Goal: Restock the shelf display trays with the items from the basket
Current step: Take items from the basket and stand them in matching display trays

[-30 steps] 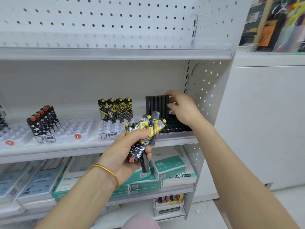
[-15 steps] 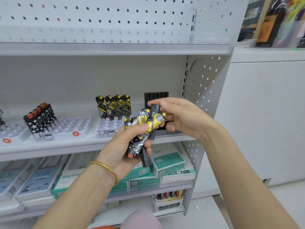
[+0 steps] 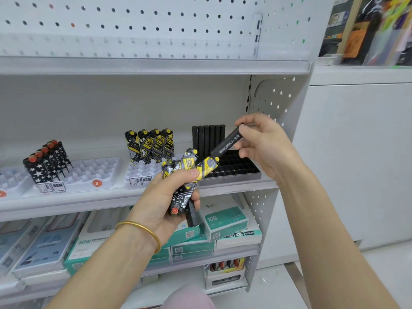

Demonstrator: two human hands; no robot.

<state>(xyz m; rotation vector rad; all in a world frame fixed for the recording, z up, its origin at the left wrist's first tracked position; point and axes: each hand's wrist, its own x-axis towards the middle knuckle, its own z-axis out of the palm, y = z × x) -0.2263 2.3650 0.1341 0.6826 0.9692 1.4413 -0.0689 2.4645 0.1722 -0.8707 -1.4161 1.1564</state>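
Two tray labels read "NBM".

My only feed: head camera, facing forward, slightly down, close before black tray, which sits centre-right.

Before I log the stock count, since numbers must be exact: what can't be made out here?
Head view only.
Packets in the left hand: fingers cover them, count unclear.
Black stick in the right hand: print too small.
Far-left white tray: cut off by the left edge.
Goods at top right: blurred.
Basket: out of frame.
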